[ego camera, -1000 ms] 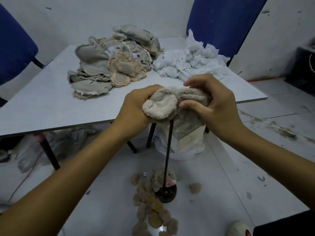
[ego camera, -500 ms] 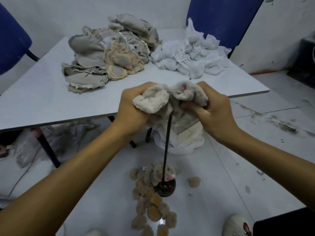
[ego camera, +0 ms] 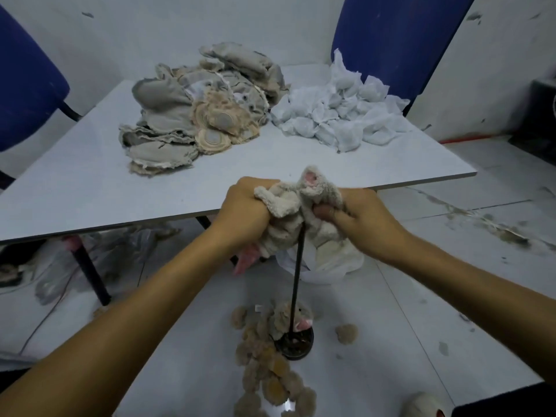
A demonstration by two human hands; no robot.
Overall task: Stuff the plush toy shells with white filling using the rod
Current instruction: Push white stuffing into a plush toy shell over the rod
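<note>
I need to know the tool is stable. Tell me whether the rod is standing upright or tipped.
Upright: the rod rises nearly vertically from its round base on the floor into the plush toy shell.

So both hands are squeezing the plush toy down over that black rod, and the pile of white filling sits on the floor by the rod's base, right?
Not quite. Both the left hand and right hand do grip the plush toy over the rod, but the head view shows the white filling piled on the table, beside the empty shells. Small tan plush pieces lie by the rod's base.
</note>
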